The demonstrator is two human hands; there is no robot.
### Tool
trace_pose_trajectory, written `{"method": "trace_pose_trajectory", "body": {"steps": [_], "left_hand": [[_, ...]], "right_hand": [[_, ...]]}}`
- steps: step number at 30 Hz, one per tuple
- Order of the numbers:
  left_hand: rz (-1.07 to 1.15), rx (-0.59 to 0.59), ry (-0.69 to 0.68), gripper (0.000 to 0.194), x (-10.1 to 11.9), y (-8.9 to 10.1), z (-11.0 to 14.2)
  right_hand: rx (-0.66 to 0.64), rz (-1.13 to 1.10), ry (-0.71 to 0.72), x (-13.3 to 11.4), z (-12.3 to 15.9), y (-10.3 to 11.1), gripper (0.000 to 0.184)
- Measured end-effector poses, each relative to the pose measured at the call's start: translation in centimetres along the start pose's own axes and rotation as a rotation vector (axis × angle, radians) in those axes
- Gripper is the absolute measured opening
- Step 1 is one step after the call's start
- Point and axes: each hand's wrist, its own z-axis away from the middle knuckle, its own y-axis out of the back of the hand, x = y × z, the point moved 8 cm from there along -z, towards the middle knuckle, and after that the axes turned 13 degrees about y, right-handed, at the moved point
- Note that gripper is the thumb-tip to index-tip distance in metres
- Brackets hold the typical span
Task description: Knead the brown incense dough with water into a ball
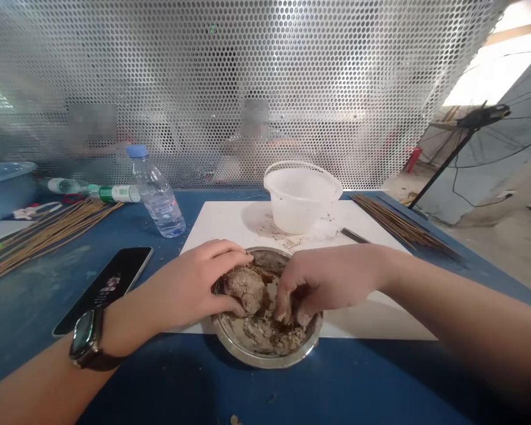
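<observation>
A round metal bowl (236,345) sits at the near edge of a white board (380,319) on the blue table. Inside it lies a lump of brown dough (248,289) with crumbly paste around it. My left hand (194,283) grips the bowl's left rim, thumb and fingers curled over it beside the lump. My right hand (323,280) reaches into the bowl from the right, its fingers bent down and smeared with the brown paste, pressing into the mix. A dark watch (85,339) is on my left wrist.
A white plastic tub (301,200) stands behind the bowl on the board. A water bottle (156,192), a black phone (106,286) and bundles of thin sticks (39,233) lie left; more sticks (402,227) right. A perforated metal screen (248,77) closes the back; people sit behind it.
</observation>
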Motion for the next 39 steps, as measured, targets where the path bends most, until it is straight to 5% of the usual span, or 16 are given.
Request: {"method": "trace_pose_trajectory", "body": {"steps": [6, 13, 19, 27, 32, 39], "left_hand": [[0.013, 0.097, 0.004, 0.064, 0.2, 0.4, -0.6], [0.195, 0.028, 0.052, 0.048, 1.8, -0.6, -1.6], [0.259, 0.008, 0.021, 0.050, 2.4, -1.2, -1.7], [0.202, -0.021, -0.025, 0.043, 3.2, -1.2, -1.8], [0.171, -0.024, -0.043, 0.042, 2.9, -1.5, -1.8], [0.111, -0.071, -0.126, 0.057, 2.7, -0.7, -1.1]], "right_hand": [[0.272, 0.045, 0.036, -0.3, 0.2, 2.1, 0.030], [0.649, -0.097, 0.120, -1.1, 1.0, 3.7, 0.027], [0.621, -0.009, -0.101, -0.4, 0.7, 3.3, 0.042], [0.593, 0.291, -0.264, 1.3, -0.8, 2.8, 0.027], [0.583, 0.386, -0.218, 1.1, -1.3, 2.5, 0.025], [0.329, 0.331, -0.101, -1.7, 0.3, 2.4, 0.013]]}}
